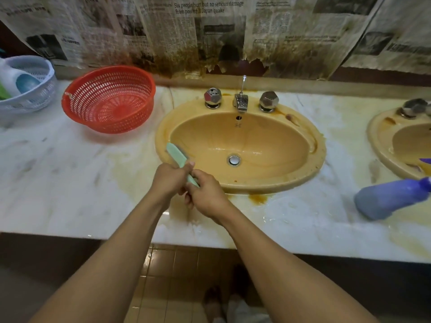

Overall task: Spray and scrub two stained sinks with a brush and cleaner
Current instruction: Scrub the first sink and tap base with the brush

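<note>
Two sinks: middle sink [161, 141], right sink [376, 142]. Two baskets: red basket [105, 102], white basket [46, 90]. One brush [177, 155], one purple bottle [389, 198].

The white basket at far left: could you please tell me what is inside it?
A white bottle with a teal patch sits inside the white basket, beside something green. Its wall and the frame edge hide the rest.

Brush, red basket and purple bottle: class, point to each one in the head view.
brush [176, 154], head view, on its pale green head end.
red basket [98, 101], head view, on its inner wall.
purple bottle [384, 201], head view, on its body.
</note>
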A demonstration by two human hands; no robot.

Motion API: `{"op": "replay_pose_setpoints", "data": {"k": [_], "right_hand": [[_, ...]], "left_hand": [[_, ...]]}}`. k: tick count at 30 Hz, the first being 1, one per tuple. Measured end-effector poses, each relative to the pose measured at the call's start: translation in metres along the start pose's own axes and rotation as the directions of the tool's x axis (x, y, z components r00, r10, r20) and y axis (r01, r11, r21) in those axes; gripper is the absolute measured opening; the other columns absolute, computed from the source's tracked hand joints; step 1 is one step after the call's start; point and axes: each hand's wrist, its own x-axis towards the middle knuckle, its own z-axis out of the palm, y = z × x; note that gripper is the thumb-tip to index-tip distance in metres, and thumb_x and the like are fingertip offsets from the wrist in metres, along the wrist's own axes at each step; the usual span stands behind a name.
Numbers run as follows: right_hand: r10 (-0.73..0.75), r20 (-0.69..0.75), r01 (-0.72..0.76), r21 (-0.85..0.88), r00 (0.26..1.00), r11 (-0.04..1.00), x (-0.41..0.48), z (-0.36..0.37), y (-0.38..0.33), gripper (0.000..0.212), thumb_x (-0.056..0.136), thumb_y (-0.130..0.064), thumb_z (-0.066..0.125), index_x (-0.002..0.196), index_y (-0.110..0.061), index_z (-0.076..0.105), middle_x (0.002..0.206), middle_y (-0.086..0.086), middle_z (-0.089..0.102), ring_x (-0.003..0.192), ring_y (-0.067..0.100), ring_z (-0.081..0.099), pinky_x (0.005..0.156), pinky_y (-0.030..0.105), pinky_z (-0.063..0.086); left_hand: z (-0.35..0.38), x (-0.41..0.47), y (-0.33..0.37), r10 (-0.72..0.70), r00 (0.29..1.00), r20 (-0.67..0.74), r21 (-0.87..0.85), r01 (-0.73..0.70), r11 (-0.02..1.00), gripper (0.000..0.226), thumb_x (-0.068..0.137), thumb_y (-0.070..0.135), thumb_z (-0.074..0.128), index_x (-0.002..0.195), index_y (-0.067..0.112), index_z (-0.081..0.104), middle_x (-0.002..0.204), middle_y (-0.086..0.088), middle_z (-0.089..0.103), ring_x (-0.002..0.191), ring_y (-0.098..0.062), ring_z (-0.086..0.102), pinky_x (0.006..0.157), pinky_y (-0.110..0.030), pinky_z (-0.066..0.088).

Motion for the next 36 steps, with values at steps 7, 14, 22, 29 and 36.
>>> {"op": "replay_pose_setpoints", "data": {"k": [7, 14, 22, 29, 36], "right_hand": [[-0.097, -0.106, 0.040, -0.442, 0.990, 0.896, -0.047, -0.068, 0.037, 0.029, 0.102, -0.013, 0.052, 0.125, -0.013, 0.068, 0.114, 0.004, 0.072, 0.100, 0.020, 0.066, 0.086, 0.032, 0.053], [-0.170, -0.304, -0.153, -0.799, 0.937, 0.582, -0.110, -0.214, 0.142, 0.055, 0.100, -0.049, 0.039, 0.147, -0.022, 0.053, 0.155, 0.006, 0.048, 0.142, 0.028, 0.042, 0.117, 0.047, 0.032], [-0.157, -0.166, -0.108, -0.940, 0.974, 0.322, -0.131, -0.258, 0.181, 0.066, 0.099, -0.066, -0.006, 0.161, -0.042, -0.010, 0.169, -0.014, -0.016, 0.156, 0.007, -0.014, 0.127, 0.050, -0.002], [-0.166, -0.160, -0.104, -0.947, 0.973, 0.304, -0.128, -0.259, 0.185, 0.066, 0.100, -0.064, -0.004, 0.161, -0.040, -0.011, 0.170, -0.011, -0.017, 0.156, 0.010, -0.014, 0.127, 0.052, -0.001], [-0.215, -0.029, 0.031, -0.962, 0.976, 0.273, -0.135, -0.287, 0.183, 0.064, 0.101, -0.068, 0.007, 0.161, -0.046, 0.000, 0.171, -0.015, -0.005, 0.158, 0.009, 0.002, 0.125, 0.044, 0.011]], "left_hand": [[-0.039, 0.028, -0.023, 0.156, 0.981, -0.112, 0.305, -0.115, 0.945, 0.037, 0.106, 0.040, 0.050, 0.088, 0.009, 0.056, 0.079, -0.014, 0.064, 0.066, -0.032, 0.064, 0.058, -0.035, 0.049], [-0.022, 0.016, -0.037, 0.358, 0.926, 0.123, 0.887, -0.264, 0.378, 0.040, 0.109, 0.044, 0.031, 0.110, 0.009, 0.051, 0.100, -0.021, 0.066, 0.082, -0.039, 0.058, 0.065, -0.040, 0.037], [0.033, -0.021, -0.036, 0.308, 0.946, 0.105, 0.880, -0.232, 0.415, 0.040, 0.110, 0.039, 0.033, 0.118, 0.005, 0.053, 0.107, -0.022, 0.065, 0.093, -0.041, 0.062, 0.069, -0.038, 0.038], [0.078, -0.052, -0.026, 0.277, 0.937, 0.215, 0.697, -0.346, 0.628, 0.024, 0.108, 0.036, 0.042, 0.112, 0.012, 0.040, 0.092, -0.011, 0.055, 0.086, -0.038, 0.058, 0.067, -0.040, 0.037], [0.061, -0.030, -0.019, 0.267, 0.964, 0.010, 0.758, -0.182, 0.627, 0.016, 0.107, 0.031, 0.042, 0.105, 0.016, 0.039, 0.104, -0.025, 0.063, 0.097, -0.044, 0.060, 0.070, -0.041, 0.040]]}}
